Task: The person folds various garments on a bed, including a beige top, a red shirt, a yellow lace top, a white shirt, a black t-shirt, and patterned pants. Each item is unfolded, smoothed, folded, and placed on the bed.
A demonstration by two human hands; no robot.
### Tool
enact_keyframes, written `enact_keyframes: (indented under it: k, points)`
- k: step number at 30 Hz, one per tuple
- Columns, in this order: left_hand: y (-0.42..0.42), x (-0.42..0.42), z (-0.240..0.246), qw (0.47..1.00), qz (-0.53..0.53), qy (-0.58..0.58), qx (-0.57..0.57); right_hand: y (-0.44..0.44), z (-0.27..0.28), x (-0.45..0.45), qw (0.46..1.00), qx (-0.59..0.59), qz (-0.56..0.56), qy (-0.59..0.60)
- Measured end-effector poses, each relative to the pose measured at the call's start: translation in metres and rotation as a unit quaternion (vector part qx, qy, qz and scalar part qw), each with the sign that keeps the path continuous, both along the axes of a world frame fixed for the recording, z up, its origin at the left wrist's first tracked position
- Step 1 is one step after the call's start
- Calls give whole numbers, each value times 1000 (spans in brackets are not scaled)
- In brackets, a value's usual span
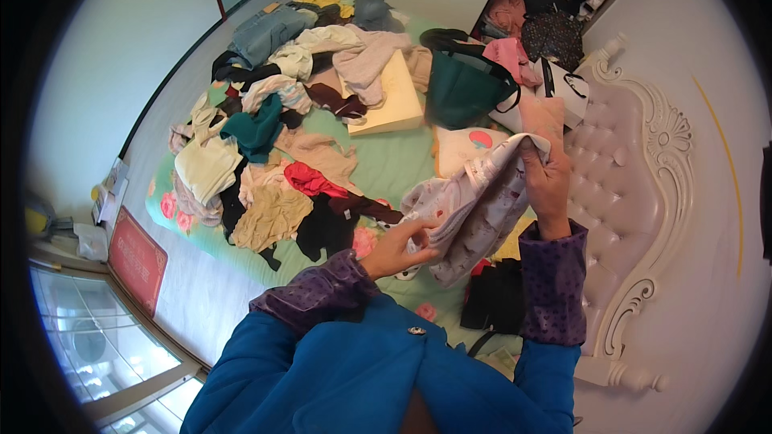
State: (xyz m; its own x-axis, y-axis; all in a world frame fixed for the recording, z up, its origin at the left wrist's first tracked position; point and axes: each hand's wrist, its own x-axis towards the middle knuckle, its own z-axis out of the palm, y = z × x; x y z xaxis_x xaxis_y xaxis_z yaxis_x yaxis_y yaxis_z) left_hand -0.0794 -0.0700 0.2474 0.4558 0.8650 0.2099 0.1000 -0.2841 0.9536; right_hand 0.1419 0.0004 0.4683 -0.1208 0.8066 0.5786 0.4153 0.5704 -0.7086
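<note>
A white-pink patterned garment (476, 211) hangs above the bed, its upper corner pinched in my right hand (546, 184). My left hand (401, 250) is at the garment's lower left side, fingers spread; whether it grips the cloth I cannot tell. Beneath and beside the garment lie a white pillow with a red print (479, 138), black folded cloth (494, 298) and a yellow cloth (512, 238). To the left are a black garment (329, 226), a red cloth (313, 179) and a tan garment (274, 217) on the green floral bedsheet (386, 163).
Piled clothes cover the bed's far and left parts, with folded jeans (271, 33) and a cream box (392, 102) among them. A dark green tote bag (467, 87) and a white paper bag (564, 87) stand near the tufted headboard (603, 175) at the right.
</note>
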Motion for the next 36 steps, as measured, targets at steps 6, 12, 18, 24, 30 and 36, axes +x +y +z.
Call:
enact_keyframes:
  k: [6, 12, 18, 24, 30, 36]
  points:
    - [42, 30, -36, 991, 110, 18, -75, 2, -9, 17, 999, 8, -32, 6]
    - [209, -79, 146, 908, 245, -8, 339, 9, 12, 86, 984, -125, -116, 59]
    - [208, -94, 332, 911, 71, 208, 350, 30, 32, 107, 993, -52, -19, 105]
    - [198, -106, 348, 896, 77, 257, 353, 52, 32, 97, 996, -56, 38, 53]
    - [188, -121, 334, 918, 32, 255, 303, 48, 31, 71, 991, -99, 30, -86]
    - [180, -131, 300, 901, 75, 315, 288, 22, 30, 54, 986, -98, 75, -115]
